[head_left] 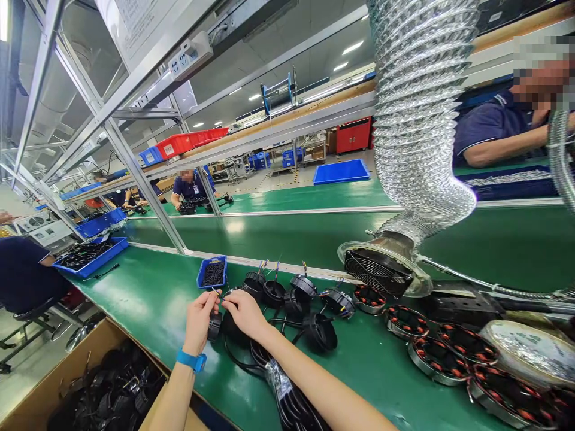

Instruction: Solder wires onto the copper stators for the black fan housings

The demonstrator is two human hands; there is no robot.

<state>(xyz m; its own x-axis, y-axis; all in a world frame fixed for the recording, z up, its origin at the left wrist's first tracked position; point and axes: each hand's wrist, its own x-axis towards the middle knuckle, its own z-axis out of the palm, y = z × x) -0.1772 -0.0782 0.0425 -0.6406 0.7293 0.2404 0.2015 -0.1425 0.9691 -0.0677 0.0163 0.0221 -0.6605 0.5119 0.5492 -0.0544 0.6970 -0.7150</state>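
Note:
My left hand (200, 317), with a blue wristband (191, 360), pinches a thin wire (217, 292) between thumb and fingertips. Close beside it, my right hand (245, 312) is also closed in a pinch; what sits between its fingertips is too small to make out. Below the hands is a black round housing (214, 327), partly covered by my left hand. More black round housings with coloured wires stand just beyond, such as one (303, 286) and another (339, 302). Black cables (287, 395), bundled with clear wrap, run under my right forearm.
A small blue tray (212, 272) of black pieces stands behind my hands. Stators with red coils (438, 358) lie at right, under a silver duct (417, 108) with a fan hood (381, 269). A cardboard box (49, 383) of black parts is at lower left. Co-workers sit around.

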